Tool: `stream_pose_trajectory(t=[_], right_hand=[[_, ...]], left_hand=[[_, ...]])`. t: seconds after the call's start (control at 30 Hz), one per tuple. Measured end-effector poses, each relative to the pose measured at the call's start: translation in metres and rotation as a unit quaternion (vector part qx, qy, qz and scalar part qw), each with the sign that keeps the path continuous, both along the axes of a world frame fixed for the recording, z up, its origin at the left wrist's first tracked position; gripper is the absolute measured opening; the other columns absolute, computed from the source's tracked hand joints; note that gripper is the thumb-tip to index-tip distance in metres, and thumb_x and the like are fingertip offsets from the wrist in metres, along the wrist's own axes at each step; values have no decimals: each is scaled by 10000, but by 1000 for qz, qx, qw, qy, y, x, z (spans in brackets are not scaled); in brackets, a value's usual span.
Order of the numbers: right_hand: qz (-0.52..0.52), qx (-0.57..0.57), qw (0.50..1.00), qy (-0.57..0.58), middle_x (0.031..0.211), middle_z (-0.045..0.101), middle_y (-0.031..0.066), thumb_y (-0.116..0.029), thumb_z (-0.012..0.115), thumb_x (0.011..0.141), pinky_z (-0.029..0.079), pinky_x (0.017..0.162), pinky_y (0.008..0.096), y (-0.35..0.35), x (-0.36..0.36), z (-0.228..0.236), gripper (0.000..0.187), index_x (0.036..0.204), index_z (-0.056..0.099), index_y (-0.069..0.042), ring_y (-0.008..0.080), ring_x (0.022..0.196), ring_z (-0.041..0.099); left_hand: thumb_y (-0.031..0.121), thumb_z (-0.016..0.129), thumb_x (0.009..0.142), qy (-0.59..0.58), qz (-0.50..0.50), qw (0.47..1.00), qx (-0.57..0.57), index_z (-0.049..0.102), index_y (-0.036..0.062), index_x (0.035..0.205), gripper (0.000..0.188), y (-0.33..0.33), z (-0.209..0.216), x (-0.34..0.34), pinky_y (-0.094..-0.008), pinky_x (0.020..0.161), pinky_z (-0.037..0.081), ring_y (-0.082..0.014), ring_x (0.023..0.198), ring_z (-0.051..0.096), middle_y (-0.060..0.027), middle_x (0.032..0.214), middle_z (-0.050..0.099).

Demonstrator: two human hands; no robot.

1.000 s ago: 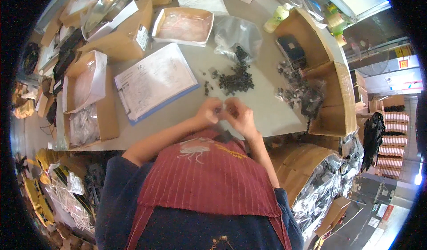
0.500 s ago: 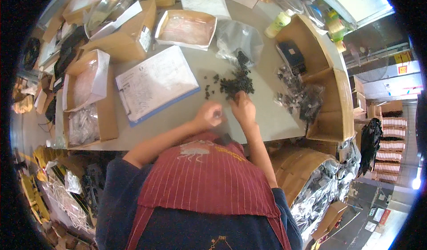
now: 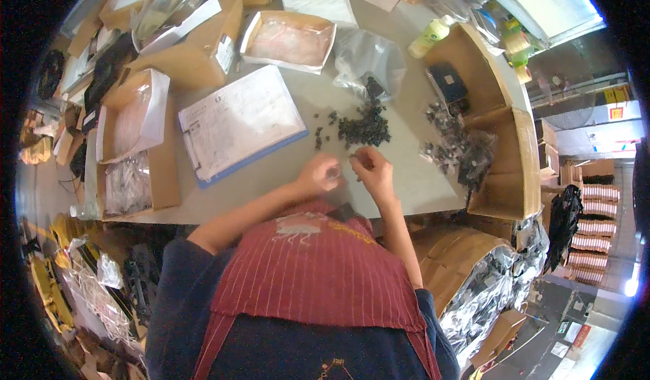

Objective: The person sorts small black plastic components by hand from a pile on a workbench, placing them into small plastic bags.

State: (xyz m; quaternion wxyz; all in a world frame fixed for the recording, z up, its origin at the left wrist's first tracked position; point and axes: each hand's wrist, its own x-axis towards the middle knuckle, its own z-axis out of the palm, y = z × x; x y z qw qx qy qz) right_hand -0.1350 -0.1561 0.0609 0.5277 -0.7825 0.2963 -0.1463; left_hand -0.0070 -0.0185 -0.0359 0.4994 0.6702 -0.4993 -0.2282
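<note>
My left hand is closed in front of my apron, its fingers curled round something small and greyish that I cannot make out. Close to its right, my right hand pinches a small black piece between thumb and fingertips, a short gap apart from the left. Just beyond both hands lies a loose pile of small black pieces on the grey table. A few strays sit at its left. Behind the pile rests a clear plastic bag, its mouth toward the pieces.
A clipboard with papers lies left of the pile. Open boxes with clear bags stand at the far left, another box at the back. On the right are bagged small parts, a cardboard box and a yellow-green bottle.
My right hand has drawn back from the near edge of the pile toward me, a small black piece in its pinch. My left hand stays nearly where it was, still closed.
</note>
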Motion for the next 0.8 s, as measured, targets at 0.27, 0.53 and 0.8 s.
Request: stream_pose_trajectory(t=[0.27, 0.53, 0.8], right_hand=[[-4, 71, 994, -85, 814, 654, 32, -73, 676, 905, 504, 561, 252, 17, -6, 14, 145, 1024, 656, 8, 72, 696, 594], [5, 35, 996, -81, 881, 658, 41, -25, 675, 903, 516, 590, 256, 19, -10, 11, 112, 1003, 655, 20, 94, 710, 614], [83, 107, 986, -99, 987, 671, 123, 4, 694, 849, 556, 695, 296, 31, -9, 32, 237, 1085, 693, -15, 188, 827, 674]], left_hand=[[276, 854, 704, 9, 11, 1000, 12, 585, 75, 773, 343, 2, 28, -2, -416, 718, 461, -312, 831, 569, -105, 822, 582], [253, 838, 713, -19, 7, 1000, -15, 598, 64, 785, 314, 2, 30, -1, -412, 707, 448, -326, 795, 567, -113, 795, 579], [252, 784, 766, 59, -62, 993, -79, 678, 77, 977, 293, 1, 28, 5, -406, 741, 445, -290, 870, 592, -99, 877, 632]])
